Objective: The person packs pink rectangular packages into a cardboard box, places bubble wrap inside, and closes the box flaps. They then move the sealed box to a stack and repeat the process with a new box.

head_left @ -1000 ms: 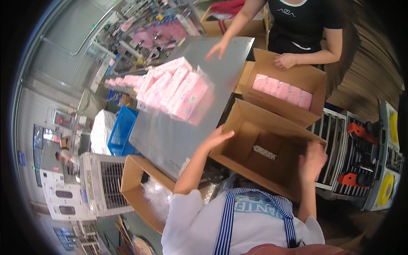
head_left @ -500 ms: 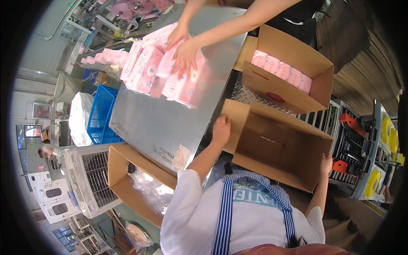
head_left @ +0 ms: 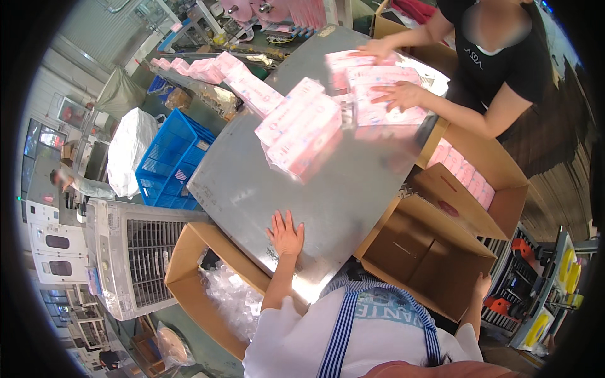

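On table [head_left: 242, 173], left hand [head_left: 287, 237], pink packs [head_left: 302, 129]

Site: a factory packing area, from the fittings. Metal tabletop [head_left: 242, 183] under the left hand's fingers [head_left: 288, 222]; pink wrapped packs [head_left: 302, 129] beyond them. Farther beyond, machinery with pink rolls [head_left: 268, 9]. Right of the fingers: open carton [head_left: 403, 286], stacked cardboard [head_left: 558, 151] farther out. Left: blue plastic crate [head_left: 165, 173]; corrugated wall [head_left: 113, 44] far beyond it.
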A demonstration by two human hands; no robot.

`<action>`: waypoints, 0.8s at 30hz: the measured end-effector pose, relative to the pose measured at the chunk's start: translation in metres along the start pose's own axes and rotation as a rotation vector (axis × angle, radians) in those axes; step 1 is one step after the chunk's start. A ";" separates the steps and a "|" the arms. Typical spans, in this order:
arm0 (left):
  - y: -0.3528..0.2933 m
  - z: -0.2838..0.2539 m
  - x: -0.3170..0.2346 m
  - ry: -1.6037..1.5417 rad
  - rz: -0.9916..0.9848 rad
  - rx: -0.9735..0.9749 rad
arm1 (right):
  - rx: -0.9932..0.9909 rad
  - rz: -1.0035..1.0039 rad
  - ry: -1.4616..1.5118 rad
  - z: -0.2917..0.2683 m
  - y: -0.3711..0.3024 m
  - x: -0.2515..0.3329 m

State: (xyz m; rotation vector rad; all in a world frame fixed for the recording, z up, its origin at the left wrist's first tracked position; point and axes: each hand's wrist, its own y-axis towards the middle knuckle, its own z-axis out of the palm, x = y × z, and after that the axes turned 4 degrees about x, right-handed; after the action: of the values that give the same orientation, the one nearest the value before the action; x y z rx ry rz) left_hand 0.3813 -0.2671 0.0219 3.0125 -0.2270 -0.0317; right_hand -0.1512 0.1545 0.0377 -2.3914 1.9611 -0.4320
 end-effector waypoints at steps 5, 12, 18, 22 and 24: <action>0.049 0.010 0.019 -0.438 -0.059 -0.145 | -0.101 0.239 -0.343 -0.027 -0.017 0.068; 0.262 -0.012 0.053 -0.740 -0.207 -0.366 | -0.319 -0.464 -0.308 -0.006 -0.061 0.179; 0.345 -0.063 0.005 -0.417 -0.045 0.009 | -0.073 -0.644 -0.331 0.010 -0.103 0.224; 0.345 -0.071 -0.018 -0.413 0.068 0.126 | -0.040 -0.647 -0.263 0.007 -0.111 0.227; 0.336 -0.065 -0.020 -0.383 0.149 0.098 | -0.021 -0.648 -0.189 0.001 -0.115 0.224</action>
State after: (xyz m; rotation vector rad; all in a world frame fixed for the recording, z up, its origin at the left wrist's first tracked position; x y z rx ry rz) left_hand 0.3133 -0.5859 0.1275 3.0487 -0.5000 -0.6024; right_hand -0.0021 -0.0370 0.1029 -2.9093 1.0882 -0.1749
